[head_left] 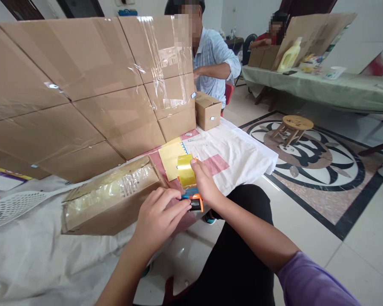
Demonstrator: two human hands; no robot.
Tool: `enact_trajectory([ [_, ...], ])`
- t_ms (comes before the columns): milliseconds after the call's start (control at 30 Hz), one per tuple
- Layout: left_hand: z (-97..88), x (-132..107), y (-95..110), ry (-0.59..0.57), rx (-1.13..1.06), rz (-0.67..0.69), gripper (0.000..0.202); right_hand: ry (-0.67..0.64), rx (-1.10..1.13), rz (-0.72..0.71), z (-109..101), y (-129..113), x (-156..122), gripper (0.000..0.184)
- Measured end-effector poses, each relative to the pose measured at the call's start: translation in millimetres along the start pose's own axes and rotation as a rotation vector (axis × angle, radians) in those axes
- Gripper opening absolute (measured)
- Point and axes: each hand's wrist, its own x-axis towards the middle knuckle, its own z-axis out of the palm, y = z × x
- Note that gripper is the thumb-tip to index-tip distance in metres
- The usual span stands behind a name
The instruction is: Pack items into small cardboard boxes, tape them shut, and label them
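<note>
My right hand [204, 180] is closed around a tape dispenser [197, 203] with orange, blue and black parts. On it sits a roll of yellowish packing tape [185, 171]. The fingers of my left hand [162, 212] are bent and pinch at the dispenser's front end; whether they grip the loose tape edge cannot be seen. Left of my hands, a cardboard box [115, 204] lies on the cloth-covered table [28, 238], with shiny tape along its top. A yellow notebook with blue rings [170, 159] lies just behind the roll.
A tall wall of taped cardboard [108, 102] spans the table's far side, a small box [208, 111] beside its right end. A white plastic fly swatter [22, 205] lies left. Across sits a person [213, 55]; another [264, 40] is farther right. A wooden stool [297, 123] stands on the floor.
</note>
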Motion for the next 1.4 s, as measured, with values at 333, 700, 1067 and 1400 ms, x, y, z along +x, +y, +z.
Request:
enact_trajectory([
  [333, 9.3, -6, 12, 0.095, 0.299, 0.151, 0.006, 0.051, 0.019, 0.002, -2, 2, 9, 0.041],
  [700, -2.8, -14, 10, 0.244, 0.183, 0.194, 0.011, -0.004, 0.014, -0.165, -6, 8, 11, 0.041],
  [1067, 20.9, -11, 19, 0.021, -0.272, -0.607, 0.019, 0.038, 0.092, -0.364, -13, 12, 14, 0.046],
  [1400, 29.2, -12, 26, 0.077, -0.404, -0.706, 0.020, 0.049, 0.045, -0.443, -15, 19, 17, 0.046],
])
